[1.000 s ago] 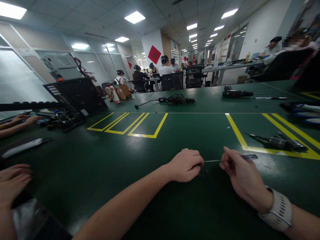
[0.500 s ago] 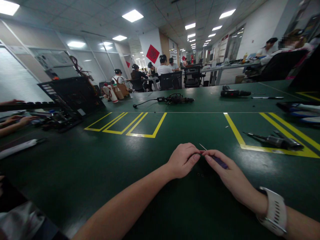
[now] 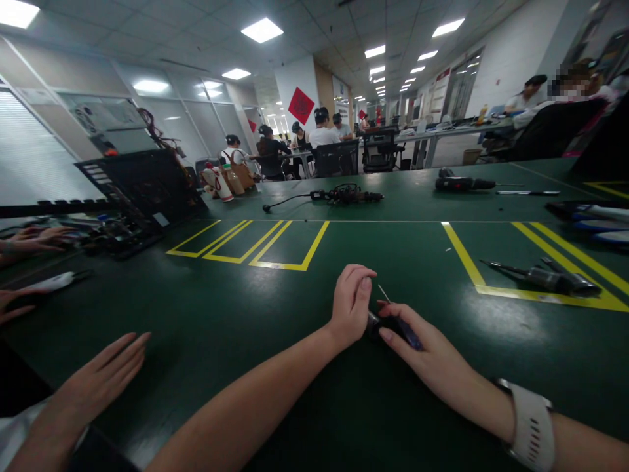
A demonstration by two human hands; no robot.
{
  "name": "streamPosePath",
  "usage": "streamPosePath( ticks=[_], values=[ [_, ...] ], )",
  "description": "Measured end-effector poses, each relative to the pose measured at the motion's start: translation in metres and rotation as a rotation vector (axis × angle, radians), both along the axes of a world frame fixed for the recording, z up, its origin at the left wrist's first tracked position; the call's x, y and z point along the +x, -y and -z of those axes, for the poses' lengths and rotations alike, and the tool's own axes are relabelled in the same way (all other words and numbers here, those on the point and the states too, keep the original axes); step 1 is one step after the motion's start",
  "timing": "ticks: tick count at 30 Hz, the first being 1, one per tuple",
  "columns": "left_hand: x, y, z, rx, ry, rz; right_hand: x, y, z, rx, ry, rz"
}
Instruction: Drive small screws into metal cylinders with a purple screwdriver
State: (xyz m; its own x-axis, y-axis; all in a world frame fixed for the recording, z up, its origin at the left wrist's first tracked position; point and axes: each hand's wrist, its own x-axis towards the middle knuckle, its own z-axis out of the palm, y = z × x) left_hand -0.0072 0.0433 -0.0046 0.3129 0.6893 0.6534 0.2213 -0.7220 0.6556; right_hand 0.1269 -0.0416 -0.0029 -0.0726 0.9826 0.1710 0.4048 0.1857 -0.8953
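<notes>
Nearest: pale watch strap (image 3: 533,423) around the right wrist. Right hand (image 3: 405,328) — grip clamped on a slim screwdriver (image 3: 409,333), purple-dark handle along the fingers, thin shaft slanting up and leftward past the fingertips. Short dark cylinder (image 3: 374,323) between the two hands, low, partly hidden by both. Left hand (image 3: 350,303) just beside it, fingers raised and bunched, thumb up; whether its grip has hold of the cylinder, cannot tell. All this above or on the green counter (image 3: 304,419).

At left, a co-worker's hand (image 3: 105,373), fingers extended, well apart from the screwdriver. Beyond that, a long white tool (image 3: 52,283) with another hand next to it.

Ahead: yellow tape (image 3: 280,265) marking open-sided boxes. Right of the hands, a dark metal tool with a narrow tip (image 3: 555,282) lies across the tape.

Farther: black corded tool (image 3: 351,195), cable trailing left; cordless drill (image 3: 464,184) to the right, slim rod-like item (image 3: 528,193) just beside it. Background — seated people, chairs, red diamond sign (image 3: 301,106).
</notes>
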Motion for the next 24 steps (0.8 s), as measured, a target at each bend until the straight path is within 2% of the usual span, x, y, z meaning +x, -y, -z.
streamPosePath(
  ticks=[6,9,12,19,24],
  values=[
    [-0.005,-0.011,0.000,-0.028,0.142,-0.166,-0.015,-0.016,-0.004,0.157,0.193,-0.226],
    [-0.011,-0.024,0.001,-0.061,0.178,-0.258,-0.011,-0.018,-0.002,0.180,0.272,-0.313],
    [-0.015,-0.032,0.002,-0.083,0.152,-0.288,-0.001,-0.012,-0.003,0.187,0.328,-0.365],
    [-0.014,-0.029,0.004,-0.124,0.050,-0.183,0.041,0.008,-0.003,0.139,0.384,-0.345],
    [-0.013,-0.028,0.004,-0.202,0.024,-0.123,0.093,0.017,0.014,0.138,0.386,-0.155]
  ],
)
